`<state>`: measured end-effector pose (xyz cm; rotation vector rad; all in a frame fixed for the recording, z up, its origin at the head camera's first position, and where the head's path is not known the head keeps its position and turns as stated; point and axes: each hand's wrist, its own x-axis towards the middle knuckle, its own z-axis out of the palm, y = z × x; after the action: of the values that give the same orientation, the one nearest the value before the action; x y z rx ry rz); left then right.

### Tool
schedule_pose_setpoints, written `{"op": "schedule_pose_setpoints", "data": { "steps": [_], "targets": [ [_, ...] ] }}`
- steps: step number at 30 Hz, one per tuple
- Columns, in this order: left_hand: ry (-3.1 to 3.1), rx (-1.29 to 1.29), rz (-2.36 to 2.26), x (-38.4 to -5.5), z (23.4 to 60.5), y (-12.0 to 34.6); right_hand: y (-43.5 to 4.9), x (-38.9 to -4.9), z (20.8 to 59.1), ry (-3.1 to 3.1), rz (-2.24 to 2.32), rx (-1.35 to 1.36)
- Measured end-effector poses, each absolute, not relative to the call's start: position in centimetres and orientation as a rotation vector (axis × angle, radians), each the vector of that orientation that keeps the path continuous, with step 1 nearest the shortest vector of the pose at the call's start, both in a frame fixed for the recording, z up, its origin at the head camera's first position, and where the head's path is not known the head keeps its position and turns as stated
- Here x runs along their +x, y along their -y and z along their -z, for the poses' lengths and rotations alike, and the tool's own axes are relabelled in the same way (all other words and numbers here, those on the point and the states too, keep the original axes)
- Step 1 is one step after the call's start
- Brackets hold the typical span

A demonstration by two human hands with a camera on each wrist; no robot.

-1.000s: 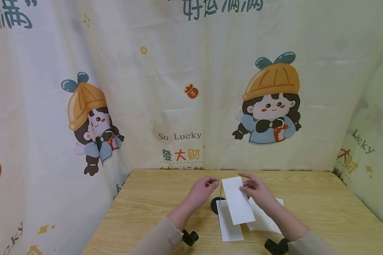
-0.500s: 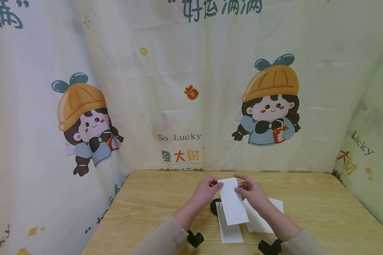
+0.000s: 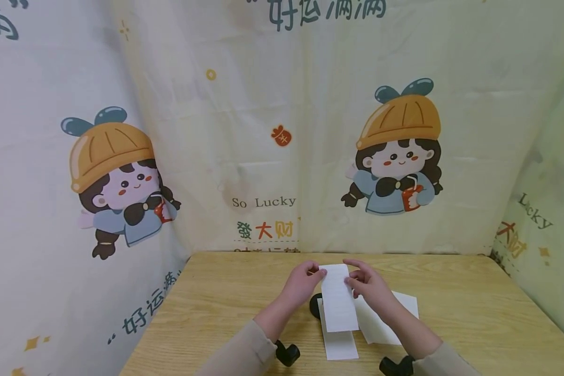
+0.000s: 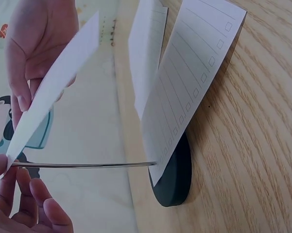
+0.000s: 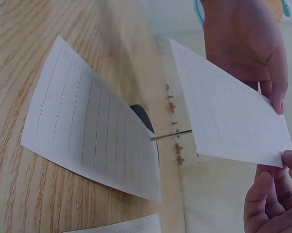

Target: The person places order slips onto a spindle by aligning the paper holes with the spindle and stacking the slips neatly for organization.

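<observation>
My left hand (image 3: 302, 282) and right hand (image 3: 368, 284) pinch a white lined paper slip (image 3: 339, 300) between them, left at its upper left corner, right at its right edge. Below it stands a paper spike, with a round black base (image 4: 177, 182) and a thin metal rod (image 4: 87, 165). The rod's top meets the held slip close to my left fingertips in the left wrist view. A second slip (image 4: 192, 73), printed with lines and small checkboxes, sits low on the rod, just over the base, tilted.
More white paper (image 3: 408, 308) lies on the wooden table (image 3: 235, 292), to the right of the spike and partly behind my right forearm. A printed curtain (image 3: 319, 156) hangs at the table's back edge and along its sides.
The held slip has moved left over the spike, and now hangs straighter. My left hand, earlier apart from it, has taken hold of its corner; my right hand shifted left with it.
</observation>
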<state>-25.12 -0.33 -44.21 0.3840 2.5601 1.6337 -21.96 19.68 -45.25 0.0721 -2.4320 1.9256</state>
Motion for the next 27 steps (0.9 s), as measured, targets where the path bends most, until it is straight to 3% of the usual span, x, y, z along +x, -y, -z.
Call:
{"op": "schedule_pose_setpoints", "data": {
  "steps": [27],
  "targets": [
    [-2.508,0.413,-1.683,-25.12,44.58,0.91,-19.21,-21.88,45.54,2.45,-1.899,0.063]
  ]
}}
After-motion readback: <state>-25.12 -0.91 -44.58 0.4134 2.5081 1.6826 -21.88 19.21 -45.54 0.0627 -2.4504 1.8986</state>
